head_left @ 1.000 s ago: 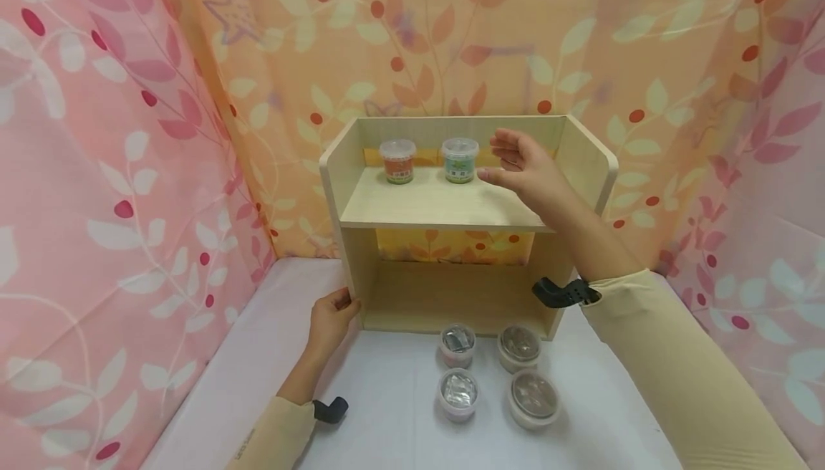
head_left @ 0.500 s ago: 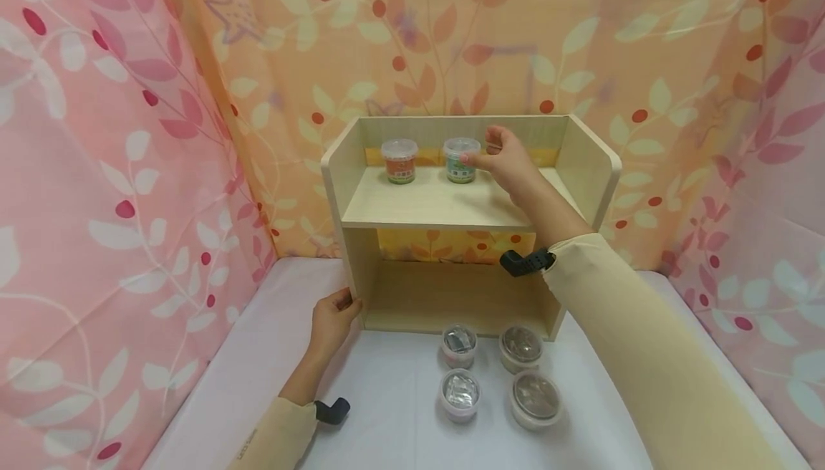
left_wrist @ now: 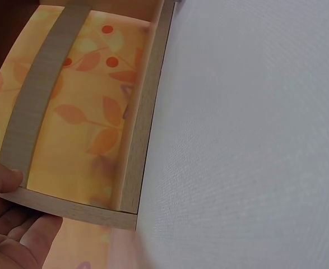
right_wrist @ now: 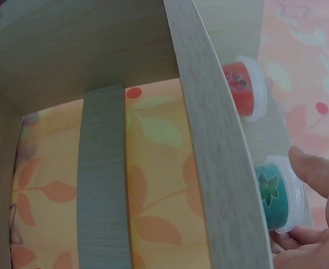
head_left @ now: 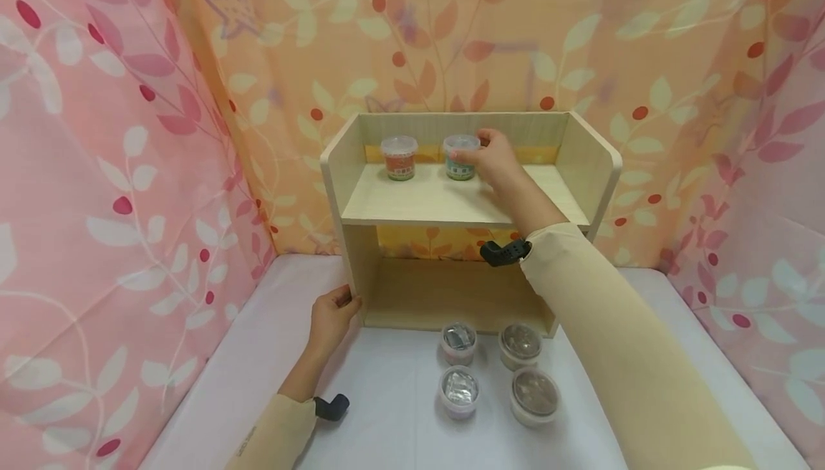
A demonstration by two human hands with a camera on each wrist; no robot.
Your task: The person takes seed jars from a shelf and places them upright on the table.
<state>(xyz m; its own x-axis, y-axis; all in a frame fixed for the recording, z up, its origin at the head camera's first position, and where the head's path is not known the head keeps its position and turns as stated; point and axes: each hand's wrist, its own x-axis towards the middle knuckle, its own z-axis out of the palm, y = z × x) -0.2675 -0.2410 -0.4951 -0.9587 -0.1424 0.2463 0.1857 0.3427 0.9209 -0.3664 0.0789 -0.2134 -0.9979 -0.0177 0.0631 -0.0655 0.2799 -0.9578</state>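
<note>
My left hand [head_left: 331, 319] grips the lower left side panel of a two-tier wooden shelf [head_left: 451, 223]. In the left wrist view its thumb lies on one side of the panel [left_wrist: 74, 208] and the fingers on the other. Up on the top tier, my right hand [head_left: 499, 162] holds a teal-labelled plastic tub [head_left: 460, 168] with a clear lid; the thumb crosses its front and the fingers reach behind. From the right wrist, the same teal tub [right_wrist: 276, 196] shows between thumb and fingers. An orange-red labelled tub [head_left: 399, 162] stands upright to its left.
On the white tabletop [head_left: 387, 413], before the shelf, stand several lidded round tubs: two smaller ones with silvery contents [head_left: 460, 387] and two wider brownish ones [head_left: 535, 395]. The lower tier [head_left: 445, 294] is open at the front. Patterned curtains [head_left: 271, 61] enclose the back and sides.
My right hand has moved left along the top tier, from beside the teal tub to around it. The left hand stays on the side panel, and the tubs have not moved.
</note>
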